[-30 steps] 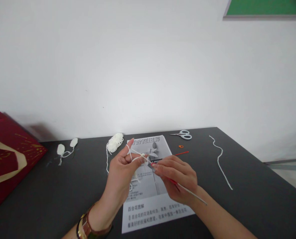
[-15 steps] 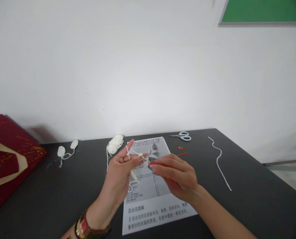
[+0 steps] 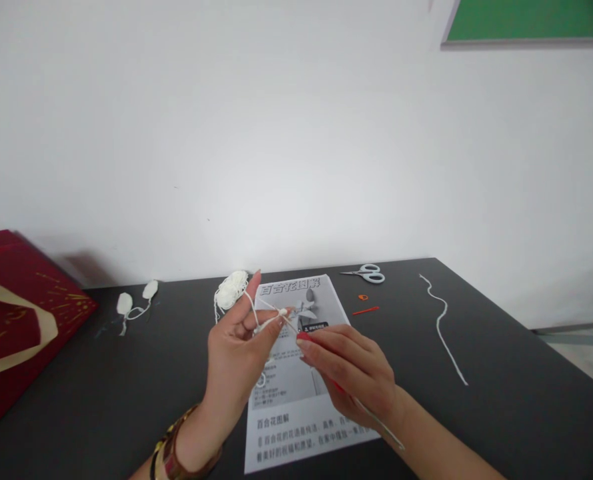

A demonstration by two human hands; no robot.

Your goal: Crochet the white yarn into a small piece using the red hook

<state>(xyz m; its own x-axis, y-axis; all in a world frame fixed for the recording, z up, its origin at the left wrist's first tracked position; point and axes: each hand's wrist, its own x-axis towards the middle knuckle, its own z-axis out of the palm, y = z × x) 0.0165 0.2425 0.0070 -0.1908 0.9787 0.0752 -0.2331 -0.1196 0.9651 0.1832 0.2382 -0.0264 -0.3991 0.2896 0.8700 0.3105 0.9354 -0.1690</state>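
Since half a second ago: left hand [image 3: 239, 350] lifted slightly, forefinger now reaching up beside the yarn ball [image 3: 230, 291]; right hand [image 3: 354, 373] drawn a little toward the person, hook shaft lower over the sheet.

Item 1, left hand: raised above the table [image 3: 501, 400], palm turned inward, forefinger extended with white yarn [image 3: 264, 308] looped over it, thumb and middle finger pinched on a small white crocheted piece [image 3: 280, 313]. Watch and bracelet at the wrist.

Item 2, right hand: closed around the crochet hook [image 3: 371, 417], fingers stacked along its red grip, metal shaft trailing back past the wrist, tip at the pinched piece.

Item 3, surroundings: printed instruction sheet [image 3: 301, 427] under both hands; scissors [image 3: 369, 273], loose yarn strand [image 3: 444, 327], two finished white pieces [image 3: 136, 299] and red box [image 3: 16, 320] lying apart.

Risks, as judged: the loop may slide off the hook tip if forefinger tension slackens; a loose pinch may let the small piece twist, so that a stitch is split or missed; the strand to the ball may snag on the fingers.
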